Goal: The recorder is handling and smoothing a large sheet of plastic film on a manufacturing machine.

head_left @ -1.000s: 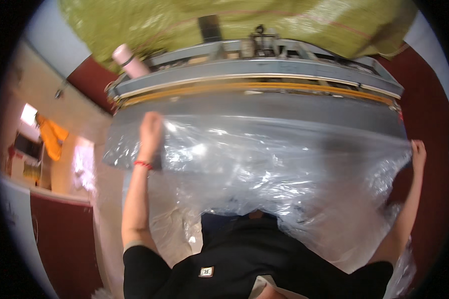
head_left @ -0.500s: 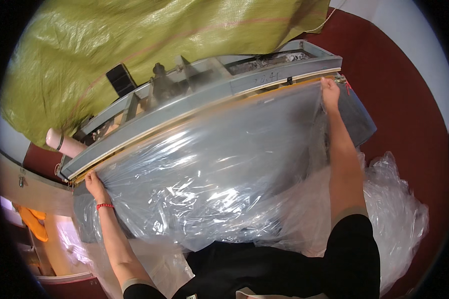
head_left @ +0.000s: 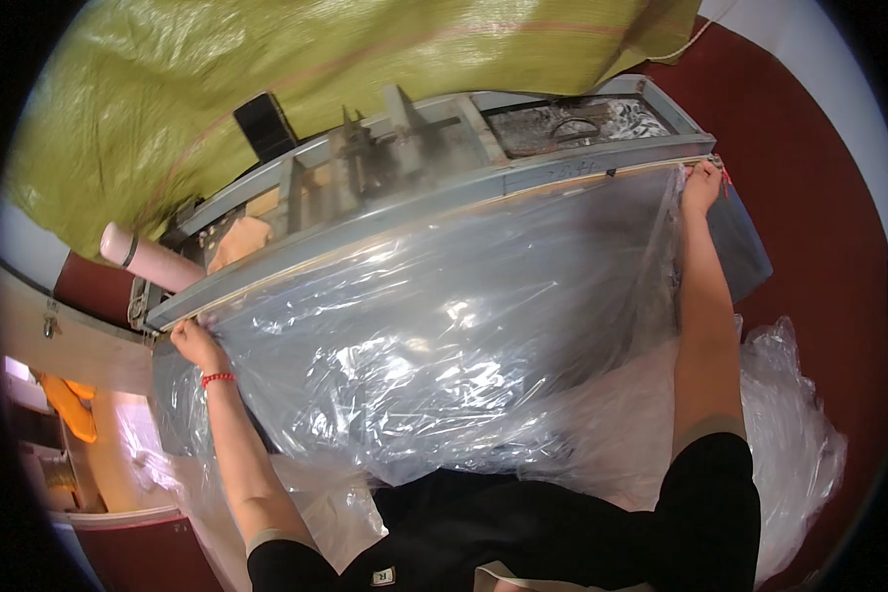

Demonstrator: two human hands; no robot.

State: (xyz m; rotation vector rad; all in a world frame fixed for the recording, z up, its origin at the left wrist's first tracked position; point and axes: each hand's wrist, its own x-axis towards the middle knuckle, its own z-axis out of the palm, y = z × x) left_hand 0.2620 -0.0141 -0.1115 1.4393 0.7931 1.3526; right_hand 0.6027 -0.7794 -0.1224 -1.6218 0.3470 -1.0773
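Observation:
A clear plastic sheet (head_left: 444, 326) is stretched wide between my two hands, shiny and wrinkled toward my body. Closed fingers of my left hand (head_left: 197, 345) pinch its far left corner, close to the left end of a long grey metal frame (head_left: 405, 212). At the other end, my right hand (head_left: 701, 187) is closed on the sheet's far right corner, just below the frame's right end. Between them the sheet's far edge runs along a pale strip on the frame's near side. My fingertips are partly hidden by the hands themselves.
Behind the frame hangs a yellow-green tarp (head_left: 365, 49). A black phone (head_left: 264, 126) leans there, and a pink bottle (head_left: 153, 259) lies at the frame's left end. Loose plastic film (head_left: 789, 424) bunches at the right over the dark red floor (head_left: 809, 247). Orange gloves or slippers (head_left: 69, 407) lie left.
Both hands have moved with the sheet's far edge up against the frame; an orange strip seen along that edge is now mostly hidden. The view has shifted slightly, too.

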